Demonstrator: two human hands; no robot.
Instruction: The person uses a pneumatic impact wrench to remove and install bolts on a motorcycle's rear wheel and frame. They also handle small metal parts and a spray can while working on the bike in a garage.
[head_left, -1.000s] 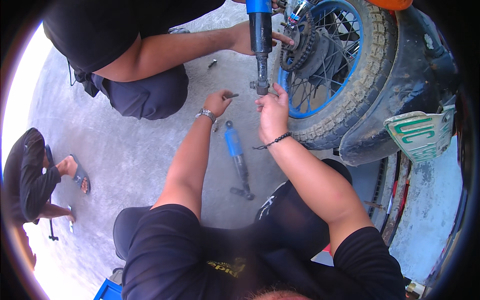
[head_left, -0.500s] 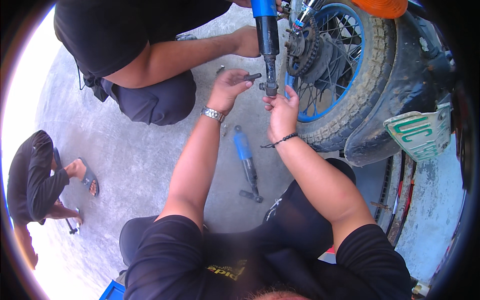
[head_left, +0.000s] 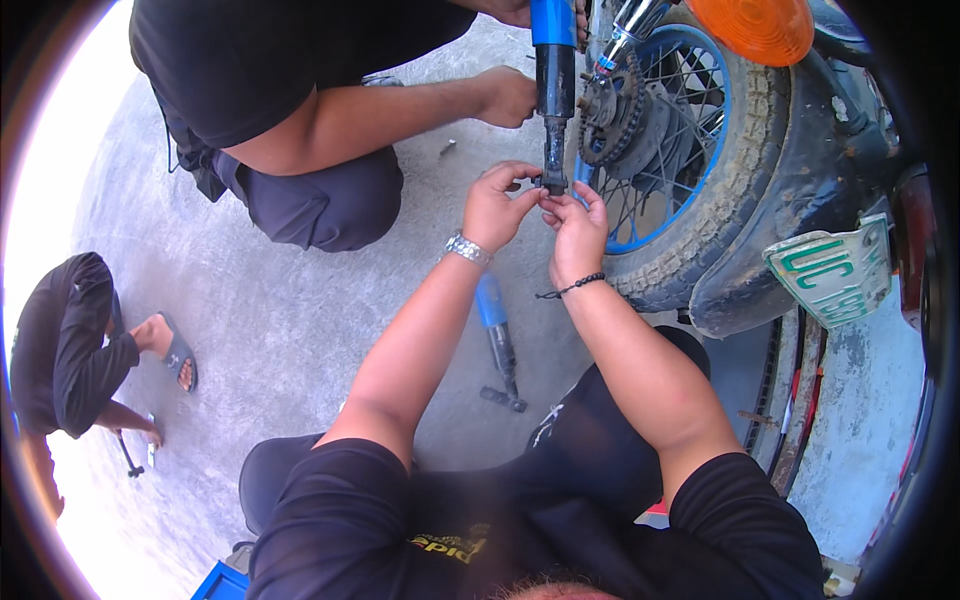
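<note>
A blue and black shock absorber (head_left: pixel 555 85) hangs upright beside the motorcycle's rear wheel, its lower end between my hands. My left hand (head_left: pixel 490 212) is closed at the left side of that end, pinching a short dark rod (head_left: pixel 537 183) against it. Fingers of my right hand (head_left: pixel 578 235) close on the bottom of the shock absorber from below; the fingertips partly hide the contact. A second blue and black shock absorber (head_left: pixel 502 345) lies on the floor beneath my forearms, its upper end partly covered by my left arm.
The spoked rear wheel (head_left: pixel 745 150) with chain and sprocket stands at the right, near an orange indicator lamp (head_left: pixel 765 28) and a plate (head_left: pixel 832 270). A co-worker's hand (head_left: pixel 507 97) is beside the shock absorber. Another person (head_left: pixel 75 340) crouches at far left near a dark tool (head_left: pixel 130 455).
My left hand has moved right, bringing the short dark rod to the shock absorber's lower end. My right hand stays close to that end. The view has shifted slightly.
</note>
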